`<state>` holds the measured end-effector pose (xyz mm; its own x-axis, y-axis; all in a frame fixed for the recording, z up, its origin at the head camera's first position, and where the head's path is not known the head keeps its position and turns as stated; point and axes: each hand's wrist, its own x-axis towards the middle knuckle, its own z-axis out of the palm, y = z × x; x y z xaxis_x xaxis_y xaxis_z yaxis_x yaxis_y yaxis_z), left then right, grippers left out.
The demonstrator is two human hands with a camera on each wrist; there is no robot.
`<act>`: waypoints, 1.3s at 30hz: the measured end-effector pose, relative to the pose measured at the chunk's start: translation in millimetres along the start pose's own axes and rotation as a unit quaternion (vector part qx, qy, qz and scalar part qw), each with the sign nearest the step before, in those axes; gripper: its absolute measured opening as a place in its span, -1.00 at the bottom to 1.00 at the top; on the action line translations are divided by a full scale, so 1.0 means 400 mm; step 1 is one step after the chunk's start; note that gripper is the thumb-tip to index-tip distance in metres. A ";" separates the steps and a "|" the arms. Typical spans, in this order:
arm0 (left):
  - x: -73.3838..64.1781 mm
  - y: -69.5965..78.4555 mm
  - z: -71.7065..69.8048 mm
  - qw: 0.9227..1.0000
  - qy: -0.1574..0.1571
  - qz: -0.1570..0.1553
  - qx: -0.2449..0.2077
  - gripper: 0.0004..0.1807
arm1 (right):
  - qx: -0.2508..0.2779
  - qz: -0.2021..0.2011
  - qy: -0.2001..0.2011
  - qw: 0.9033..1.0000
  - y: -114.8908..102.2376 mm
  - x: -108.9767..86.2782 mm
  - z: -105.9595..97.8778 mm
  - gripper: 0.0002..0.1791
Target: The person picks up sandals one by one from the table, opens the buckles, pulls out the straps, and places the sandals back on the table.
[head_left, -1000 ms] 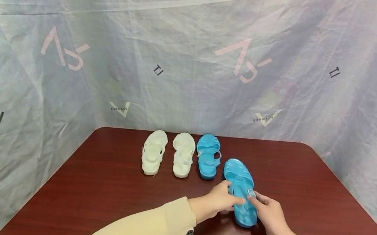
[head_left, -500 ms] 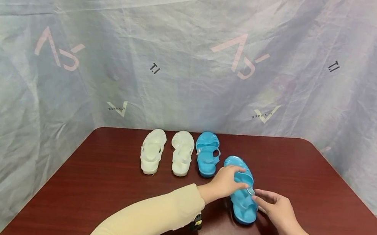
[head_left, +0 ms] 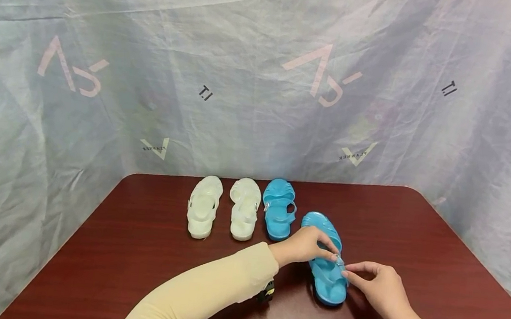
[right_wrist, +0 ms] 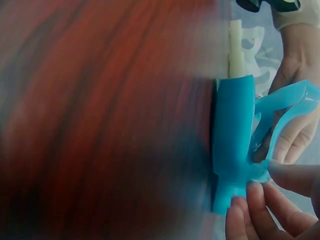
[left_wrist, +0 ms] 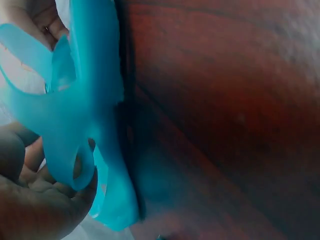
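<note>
A translucent blue jelly sandal [head_left: 329, 291] lies tilted on the table, toe pointing away. Reaching across from the left, my left hand [head_left: 306, 247] pinches its strap by the small buckle [head_left: 339, 262]. My right hand [head_left: 381, 289] holds the same buckle area from the right, between thumb and forefinger. In the right wrist view, the ankle strap [right_wrist: 285, 100] loops up from the sandal's side, with the right thumb and fingers at its base. The left wrist view has the left fingers at the front straps [left_wrist: 67, 140].
A second blue sandal [head_left: 279, 224] stands farther back. Two cream sandals, one at far left [head_left: 201, 216] and one beside the blue [head_left: 243, 218], complete that row. The dark red table [head_left: 133, 250] ends at a grey printed cloth [head_left: 245, 75] behind.
My left hand has moved from the sandal's left side up across it to the buckle at its right. The right hand stays at the buckle. The sandal has barely shifted.
</note>
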<state>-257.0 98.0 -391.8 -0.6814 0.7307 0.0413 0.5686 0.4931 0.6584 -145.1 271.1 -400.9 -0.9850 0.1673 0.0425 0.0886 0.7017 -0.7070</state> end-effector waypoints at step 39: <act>0.020 0.004 0.028 0.980 -0.006 -0.077 -0.181 -0.83 | 0.242 0.149 -0.062 0.957 0.001 -0.001 0.001 -0.56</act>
<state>-256.5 110.0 -398.9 -0.7402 0.6668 -0.0865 0.2571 0.3996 0.8799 -144.5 271.2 -401.3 -0.9390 0.2057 -0.2755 0.3197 0.2274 -0.9198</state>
